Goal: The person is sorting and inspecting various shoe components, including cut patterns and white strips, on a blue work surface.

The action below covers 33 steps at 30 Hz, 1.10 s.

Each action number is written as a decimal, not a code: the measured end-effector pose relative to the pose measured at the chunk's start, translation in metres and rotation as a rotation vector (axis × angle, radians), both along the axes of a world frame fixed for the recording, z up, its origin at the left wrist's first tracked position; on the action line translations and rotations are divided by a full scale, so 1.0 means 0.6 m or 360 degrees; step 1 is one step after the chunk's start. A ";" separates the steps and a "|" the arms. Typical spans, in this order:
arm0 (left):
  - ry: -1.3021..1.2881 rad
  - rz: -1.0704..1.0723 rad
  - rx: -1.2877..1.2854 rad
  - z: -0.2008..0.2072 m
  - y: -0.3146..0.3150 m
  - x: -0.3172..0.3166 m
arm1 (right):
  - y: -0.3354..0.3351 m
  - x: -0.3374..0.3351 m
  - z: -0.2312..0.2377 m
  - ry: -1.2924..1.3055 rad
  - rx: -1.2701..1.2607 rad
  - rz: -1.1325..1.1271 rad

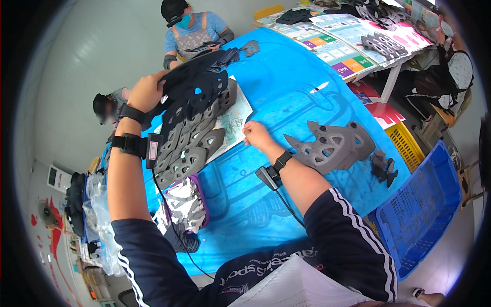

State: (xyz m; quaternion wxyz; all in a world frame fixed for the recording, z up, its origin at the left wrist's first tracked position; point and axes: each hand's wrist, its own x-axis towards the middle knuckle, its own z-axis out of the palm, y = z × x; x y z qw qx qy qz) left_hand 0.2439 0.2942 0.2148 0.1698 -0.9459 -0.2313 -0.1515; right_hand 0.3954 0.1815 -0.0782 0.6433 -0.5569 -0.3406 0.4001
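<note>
My left hand [146, 93] is closed at the near edge of a black cut-out shoe-upper piece [192, 69], its fingertips partly hidden. Below that piece lies an overlapping stack of grey cut-out pieces with oval holes [189, 148]. A printed paper sheet [232, 124] shows beneath the stack. Beside the sheet's right edge is my right hand [258, 136], fingers curled and pressed together; what they hold, if anything, is too small to make out. More grey cut-out pieces [332, 148] lie to the right of that hand, with small dark scraps [383, 168] beyond them.
A purple-rimmed tray [204, 204] holds white and grey pieces near me. Blue film covers the table [286, 66]. A blue crate [419, 215] and a yellow crate [404, 146] stand at the right. One co-worker [192, 38] sits across; others are left and far right.
</note>
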 end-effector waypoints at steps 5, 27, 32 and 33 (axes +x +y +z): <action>-0.0056 -0.0024 0.0215 -0.019 -0.045 0.061 | 0.008 0.001 -0.008 -0.0011 0.0037 -0.0029; -0.0154 -0.1011 -0.0103 -0.290 -0.347 0.359 | 0.028 0.135 -0.168 0.0045 0.1018 -0.0059; -0.0033 -0.0813 -0.0144 -0.332 -0.318 0.266 | 0.044 -0.040 -0.033 -0.0025 0.0063 -0.0090; 0.0010 -0.0813 -0.0242 -0.332 -0.325 0.268 | 0.051 -0.043 -0.035 -0.0097 0.0096 0.0049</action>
